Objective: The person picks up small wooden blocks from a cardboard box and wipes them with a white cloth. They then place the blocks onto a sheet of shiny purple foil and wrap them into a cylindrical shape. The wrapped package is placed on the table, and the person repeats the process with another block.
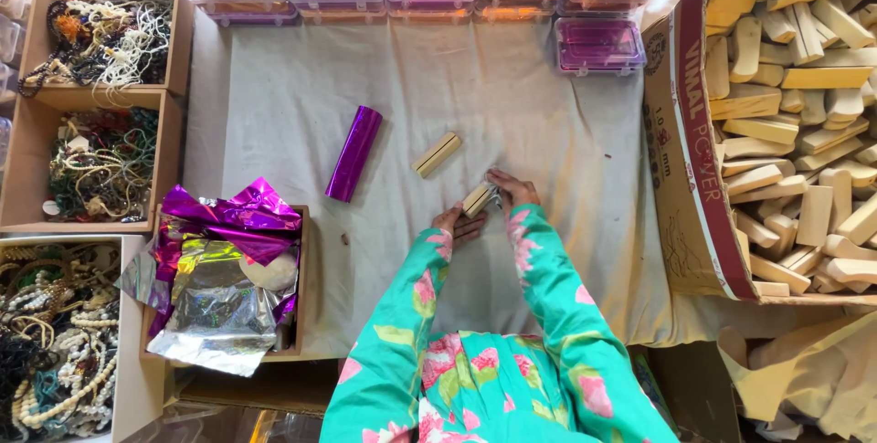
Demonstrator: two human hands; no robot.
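My left hand and right hand each pinch a small wooden block between them, just above the cloth-covered surface; another block lies nearby.

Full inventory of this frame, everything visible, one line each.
cloth: one, off-white, covers the work surface
purple roll: one, shiny purple, left of centre on the cloth
loose wooden block: one, pale, mid cloth
held wooden block: one, pale, between both hands
clear boxes: many, purple-tinted, stacked along the far edge
big carton: one, brown, right, full of pale wooden pieces
bead trays: three, brown and white, left, tangled bead strings
foil tray: one, purple and silver foil sheets
left hand: on the held block
right hand: on the held block
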